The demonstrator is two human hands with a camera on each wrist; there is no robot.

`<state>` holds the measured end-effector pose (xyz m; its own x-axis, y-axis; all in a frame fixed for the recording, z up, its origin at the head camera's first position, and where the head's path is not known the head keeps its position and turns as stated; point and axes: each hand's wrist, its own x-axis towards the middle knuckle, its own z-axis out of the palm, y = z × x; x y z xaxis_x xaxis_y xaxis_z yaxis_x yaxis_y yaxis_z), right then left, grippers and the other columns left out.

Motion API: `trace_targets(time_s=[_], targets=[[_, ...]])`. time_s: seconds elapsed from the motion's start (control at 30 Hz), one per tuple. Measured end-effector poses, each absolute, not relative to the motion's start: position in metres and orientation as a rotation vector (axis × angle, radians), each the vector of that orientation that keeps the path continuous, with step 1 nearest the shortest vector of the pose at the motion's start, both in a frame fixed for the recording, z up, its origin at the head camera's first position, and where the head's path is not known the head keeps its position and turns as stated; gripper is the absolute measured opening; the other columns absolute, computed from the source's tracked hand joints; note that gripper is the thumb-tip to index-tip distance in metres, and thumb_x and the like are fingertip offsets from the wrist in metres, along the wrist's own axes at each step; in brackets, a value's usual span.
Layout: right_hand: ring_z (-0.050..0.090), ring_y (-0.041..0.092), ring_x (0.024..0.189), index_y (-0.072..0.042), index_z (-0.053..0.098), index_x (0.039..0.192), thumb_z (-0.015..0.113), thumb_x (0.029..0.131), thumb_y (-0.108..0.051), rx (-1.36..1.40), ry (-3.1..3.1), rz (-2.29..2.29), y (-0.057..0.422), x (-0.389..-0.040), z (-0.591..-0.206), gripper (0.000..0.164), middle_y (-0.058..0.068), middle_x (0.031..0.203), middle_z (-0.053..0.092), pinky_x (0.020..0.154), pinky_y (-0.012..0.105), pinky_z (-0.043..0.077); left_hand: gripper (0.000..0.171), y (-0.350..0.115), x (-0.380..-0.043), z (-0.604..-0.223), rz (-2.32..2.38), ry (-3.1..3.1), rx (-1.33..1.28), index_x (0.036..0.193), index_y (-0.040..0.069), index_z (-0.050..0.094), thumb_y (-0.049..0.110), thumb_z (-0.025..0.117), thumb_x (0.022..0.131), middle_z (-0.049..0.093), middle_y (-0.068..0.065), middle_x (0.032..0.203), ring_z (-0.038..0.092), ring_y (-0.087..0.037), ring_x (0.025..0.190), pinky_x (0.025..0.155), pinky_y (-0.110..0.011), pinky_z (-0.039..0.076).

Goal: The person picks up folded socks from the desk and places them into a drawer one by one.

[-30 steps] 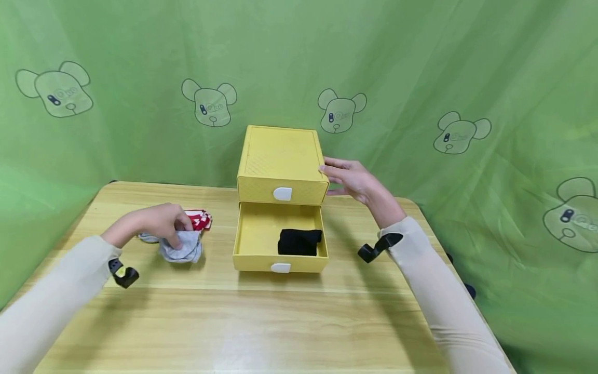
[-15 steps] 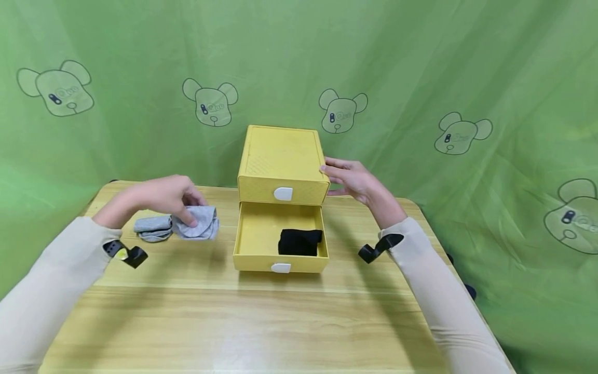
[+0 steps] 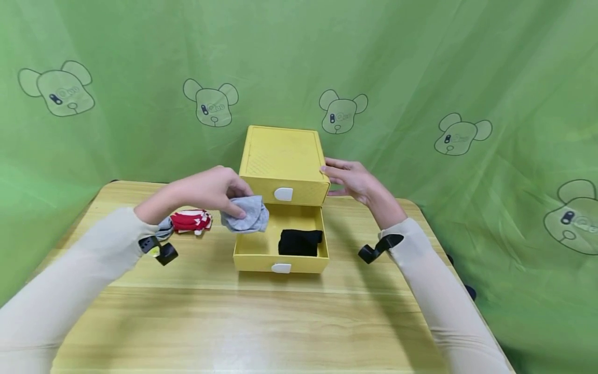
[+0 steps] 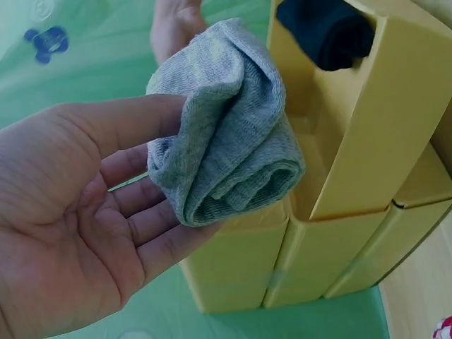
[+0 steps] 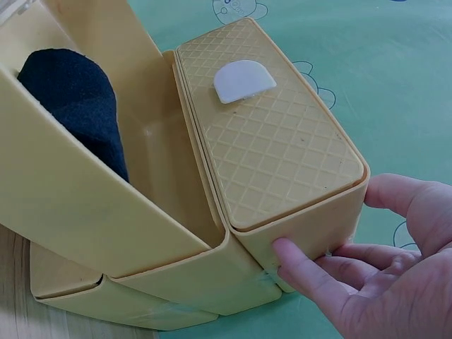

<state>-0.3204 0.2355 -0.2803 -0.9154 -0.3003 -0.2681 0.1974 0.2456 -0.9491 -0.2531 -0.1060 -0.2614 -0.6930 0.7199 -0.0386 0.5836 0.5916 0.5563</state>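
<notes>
My left hand pinches a rolled light grey sock between thumb and fingers. It holds the sock above the left side of the pulled-out lower drawer of a yellow drawer unit. In the left wrist view, the roll of the grey sock shows clearly. Inside the drawer, at the right, lies a folded black sock. My right hand rests against the unit's right side. In the right wrist view, its thumb touches that side wall and its fingers are extended.
On the wooden table, left of the unit, lie a red and white sock bundle and a grey bundle partly behind my left wrist. The unit's upper drawer is closed. A green curtain hangs behind.
My left hand has lifted the light grey sock off the table and carried it right, over to the drawer. The right hand and the drawer unit have stayed put.
</notes>
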Motion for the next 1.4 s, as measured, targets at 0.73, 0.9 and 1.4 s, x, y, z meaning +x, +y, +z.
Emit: trace_targets(time_s=[0.73, 0.9, 1.4], targets=[[0.044, 0.033, 0.146, -0.014, 0.031, 0.160, 0.061, 0.103, -0.027, -0.087, 2.134, -1.708, 0.237, -0.320, -0.280, 0.066, 0.014, 0.163, 0.037, 0.108, 0.054, 0.049, 0.020, -0.047, -0.262, -0.284, 0.354, 2.540, 1.104, 0.101, 0.005, 0.080, 0.015, 0.081, 0.083, 0.079, -0.006, 0.096, 0.070, -0.015, 0.086, 0.077, -0.028, 0.060], [0.044, 0.034, 0.146, -0.014, 0.031, 0.160, 0.060, 0.104, -0.026, -0.083, 2.134, -1.712, 0.237, -0.321, -0.281, 0.065, 0.014, 0.163, 0.037, 0.109, 0.054, 0.049, 0.004, -0.040, -0.263, -0.286, 0.264, 2.537, 1.086, 0.084, 0.009, 0.078, 0.012, 0.079, 0.081, 0.071, 0.003, 0.079, 0.058, -0.009, 0.070, 0.062, -0.020, 0.050], [0.040, 0.033, 0.148, -0.014, 0.028, 0.161, 0.060, 0.104, -0.027, -0.104, 2.130, -1.698, 0.235, -0.319, -0.280, 0.067, 0.013, 0.166, 0.033, 0.111, 0.055, 0.047, 0.010, -0.036, -0.268, -0.302, 0.247, 2.547, 1.062, 0.074, 0.010, 0.071, 0.009, 0.079, 0.081, 0.062, 0.005, 0.070, 0.051, -0.009, 0.066, 0.059, -0.019, 0.043]])
